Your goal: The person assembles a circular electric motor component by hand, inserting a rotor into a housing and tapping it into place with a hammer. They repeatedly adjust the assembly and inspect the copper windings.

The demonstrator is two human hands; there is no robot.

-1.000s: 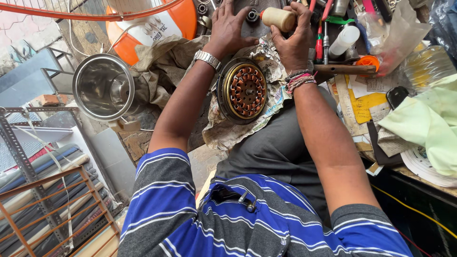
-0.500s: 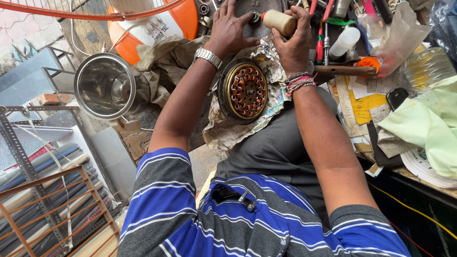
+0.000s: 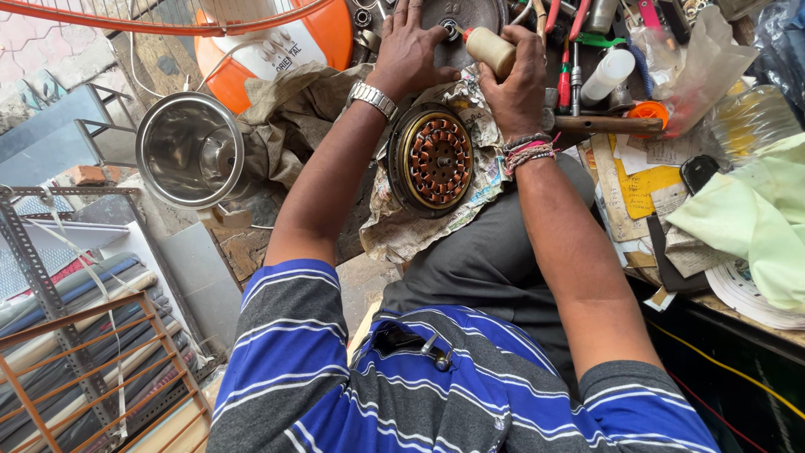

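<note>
A steel pot [image 3: 189,151] lies on its side at the left of the bench, mouth toward the camera, with only a small fitting showing at its bottom. At the right a clear plastic bag [image 3: 703,52] stands slumped among the tools; what is in it cannot be made out. Between the forearms a round stator [image 3: 431,159] with copper windings sits tilted on crumpled newspaper [image 3: 411,226], just below both hands. Above it lies a dark metal disc [image 3: 463,15] with a small bearing at its centre. The left hand [image 3: 411,49] rests palm down on the disc's left edge, fingers spread wide and flat, the thumb near the bearing; a metal watch [image 3: 374,99] circles that wrist. The right hand [image 3: 516,84] is curled tight around the wooden handle [image 3: 490,50] of a tool, its narrow end pointing at the bearing; whether the tip touches it cannot be told. Thread bands [image 3: 530,151] wrap the right wrist. Both arms reach forward nearly straight from blue striped sleeves. An orange and white fan base [image 3: 277,42] stands behind the pot, a brown cloth [image 3: 293,117] lies bunched beside it, and a pale green cloth [image 3: 750,218] covers papers at the right.
</note>
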